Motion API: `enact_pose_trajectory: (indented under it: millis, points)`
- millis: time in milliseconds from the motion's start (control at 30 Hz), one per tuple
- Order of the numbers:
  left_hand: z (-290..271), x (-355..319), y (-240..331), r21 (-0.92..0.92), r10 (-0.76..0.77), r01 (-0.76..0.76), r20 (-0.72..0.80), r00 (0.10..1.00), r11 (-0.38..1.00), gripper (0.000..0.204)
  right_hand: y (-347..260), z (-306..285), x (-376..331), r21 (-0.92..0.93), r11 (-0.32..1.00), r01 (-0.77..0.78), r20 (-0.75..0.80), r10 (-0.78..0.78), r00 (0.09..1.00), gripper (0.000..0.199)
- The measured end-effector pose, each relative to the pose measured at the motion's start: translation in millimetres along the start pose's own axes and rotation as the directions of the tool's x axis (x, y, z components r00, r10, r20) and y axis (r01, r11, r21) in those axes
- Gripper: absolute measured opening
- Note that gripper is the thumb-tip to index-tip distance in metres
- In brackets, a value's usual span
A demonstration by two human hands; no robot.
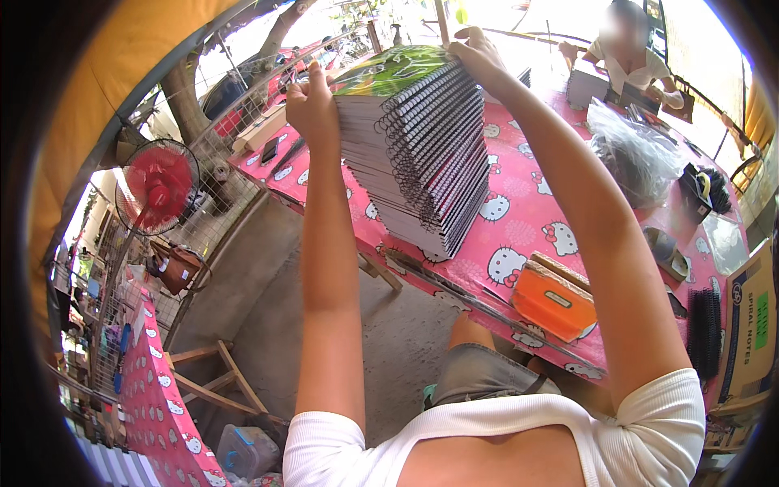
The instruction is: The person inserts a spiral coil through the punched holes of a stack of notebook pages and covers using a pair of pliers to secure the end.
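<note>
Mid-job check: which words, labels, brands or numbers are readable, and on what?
Carton: large dark lettering, legible, but I don't copy printed words.
Green label on it: marks too small to read.
Orange box: small plate, too small.
Fan: hub mark, too small.
Top notebook: nothing I can read.

At the left stands a red fan (158, 187), before a wire fence (231, 154) and a tree (185, 97); a brown bag (177, 268) is below the fan; lower down there is a wooden frame (235, 377), and near it a clear box (246, 451); on the pink bench (523, 215) lie an orange box (552, 304) at the near edge and, farther to the right, a plastic bag (637, 154); a carton (746, 321) is at the right side; beyond the bench is another person (645, 65).
</note>
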State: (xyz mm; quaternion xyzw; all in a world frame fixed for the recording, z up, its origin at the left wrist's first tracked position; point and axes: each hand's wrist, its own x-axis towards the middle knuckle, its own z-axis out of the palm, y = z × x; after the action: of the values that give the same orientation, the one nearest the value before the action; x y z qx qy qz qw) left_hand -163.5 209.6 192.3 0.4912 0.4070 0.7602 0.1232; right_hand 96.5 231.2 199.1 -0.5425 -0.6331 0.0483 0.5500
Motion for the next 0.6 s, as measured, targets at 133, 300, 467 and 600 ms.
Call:
enact_pose_trajectory:
  millis: [133, 300, 467, 600]
  points:
    - [-28, -11, -2, 0.055, 0.024, -0.022, -0.021, 1.000, 0.998, 0.049, -3, -22, -64, -0.280, 0.929, 0.243, -0.082, -0.275, 0.958, 0.073]
    - [-83, -42, 49, -0.259, 0.312, -0.278, 0.098, 0.945, 0.925, 0.048, -25, -175, -276, -0.244, 0.943, 0.227, 0.886, 0.121, 0.447, 0.098]
    - [-67, -97, 82, -0.242, 0.482, -0.422, 0.313, 0.818, 0.874, 0.038, 29, -194, -328, -0.527, 0.850, -0.021, 0.574, 0.374, 0.728, 0.070]
    - [-42, -123, 102, 0.082, 0.426, -0.506, 0.435, 0.793, 0.858, 0.045, 93, -202, -286, -0.739, 0.671, -0.058, 0.305, 0.409, 0.860, 0.072]
